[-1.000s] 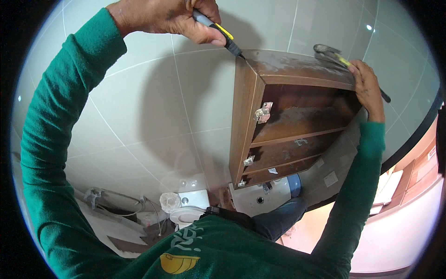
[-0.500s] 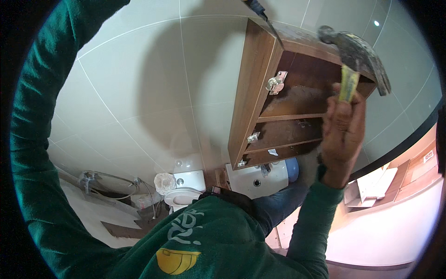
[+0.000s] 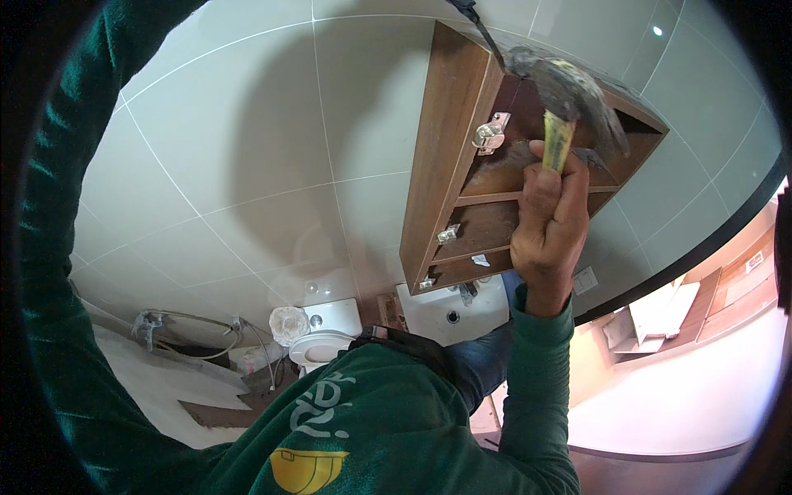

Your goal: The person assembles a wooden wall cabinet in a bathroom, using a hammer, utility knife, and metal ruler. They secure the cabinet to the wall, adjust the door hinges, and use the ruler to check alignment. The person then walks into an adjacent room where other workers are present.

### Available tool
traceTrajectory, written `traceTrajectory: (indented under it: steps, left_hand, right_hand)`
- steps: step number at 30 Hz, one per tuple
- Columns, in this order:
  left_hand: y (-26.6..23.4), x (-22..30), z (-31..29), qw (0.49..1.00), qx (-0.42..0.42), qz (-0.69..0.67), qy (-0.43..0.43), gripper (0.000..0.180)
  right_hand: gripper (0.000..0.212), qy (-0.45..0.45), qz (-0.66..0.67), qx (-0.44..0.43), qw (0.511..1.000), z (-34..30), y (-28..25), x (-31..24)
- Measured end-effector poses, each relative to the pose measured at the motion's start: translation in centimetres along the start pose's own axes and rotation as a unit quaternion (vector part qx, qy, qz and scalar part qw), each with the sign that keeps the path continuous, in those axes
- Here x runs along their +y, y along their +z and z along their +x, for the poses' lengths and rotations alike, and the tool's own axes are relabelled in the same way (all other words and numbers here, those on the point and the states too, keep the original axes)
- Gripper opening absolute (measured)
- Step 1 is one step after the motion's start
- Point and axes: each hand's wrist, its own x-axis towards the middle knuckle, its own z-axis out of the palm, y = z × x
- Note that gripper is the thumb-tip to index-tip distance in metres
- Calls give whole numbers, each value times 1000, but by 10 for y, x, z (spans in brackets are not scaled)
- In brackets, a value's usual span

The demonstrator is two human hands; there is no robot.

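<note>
My right hand (image 3: 546,227) is closed around the yellow handle of a claw hammer (image 3: 569,89), holding it up in front of a brown wooden wall cabinet (image 3: 450,124). The hammer's metal head is smeared by motion. Its round striking face appears close to a thin dark metal tool (image 3: 488,37), which slants down to the cabinet's upper front edge. From these frames I cannot tell whether the two touch. My left arm, in a green sleeve, reaches up past the upper left edge, leaving that hand out of view.
Several metal hinges (image 3: 491,134) are fixed along the doorless cabinet's left inner side. Below stand a white washbasin (image 3: 478,309) and a toilet (image 3: 318,346). A shower hose (image 3: 223,351) hangs at lower left. A wall switch (image 3: 585,280) is right of my wrist.
My right hand and the hammer have swung left, bringing the hammer head toward the thin metal tool. The whole view has shifted slightly.
</note>
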Motion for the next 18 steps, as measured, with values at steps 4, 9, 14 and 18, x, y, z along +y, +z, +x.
traceTrajectory:
  steps: [4,9,14,18]
  left_hand:
    - [1,-5,0,1000,-2,-23,18,38]
    - [0,-3,1,1000,-6,-3,22,38]
    - [-2,0,0,1000,-4,-1,21,42]
    - [-3,2,1,1000,-17,14,15,46]
  right_hand:
    - [40,-9,7,17,1000,-1,3,1]
    - [37,7,79,59,995,-8,8,4]
    - [30,-2,-20,6,1000,0,4,-1]
    - [30,26,52,40,998,-9,10,5]
